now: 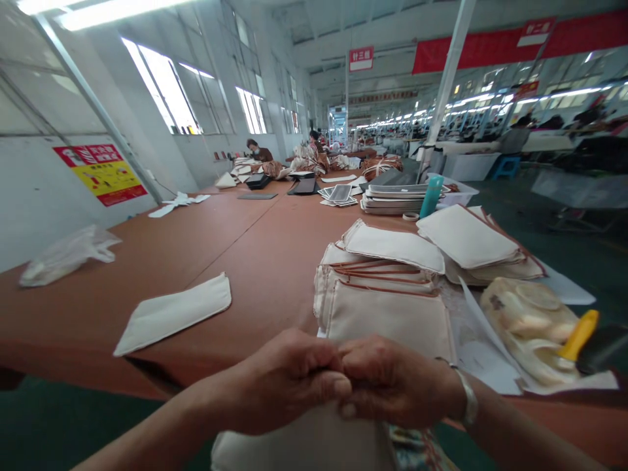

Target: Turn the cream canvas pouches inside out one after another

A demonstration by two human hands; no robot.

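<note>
My left hand (299, 379) and my right hand (392, 379) meet at the front edge of the table, knuckles touching and fingers closed. Below them hangs a cream fabric panel (304, 445), its upper edge apparently pinched between my fingers and thumbs; the exact grip is hidden. A bracelet circles my right wrist. Just beyond my hands stands a stack of cream panels (387, 311) with brown edging, some standing on edge and others laid over them. To the left, a single cream panel (176, 311) lies flat on the brown tabletop (265, 255).
At right are another pile of cream panels (471, 239), a cut plastic container (524, 314) and a yellow-handled tool (579, 337). Farther back stand a teal bottle (432, 196) and stacked grey-white trays (397, 198). A plastic bag (69, 255) lies far left. A person (258, 152) sits behind piled goods.
</note>
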